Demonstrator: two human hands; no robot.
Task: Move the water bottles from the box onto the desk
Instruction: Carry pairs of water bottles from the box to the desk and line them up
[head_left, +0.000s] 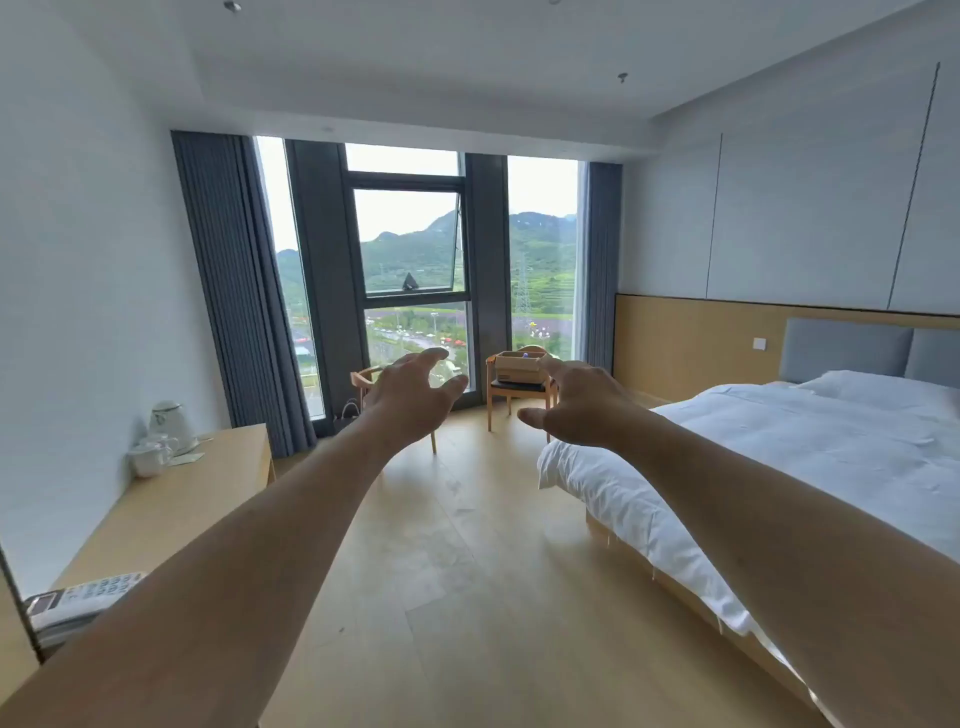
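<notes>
Nearest, both bare arms stretch forward; the left hand (410, 395) and right hand (576, 402) hang spread and empty. Left of the left hand runs the desk (208, 483). Beyond the right fingertips, a cardboard box (519, 367) sits on a wooden chair (517, 395), perhaps showing a bottle cap.

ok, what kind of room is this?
Most likely a hotel room: a made bed with white linen, a desk holding a kettle, cups and a phone, and a box on a chair by the window.
</notes>
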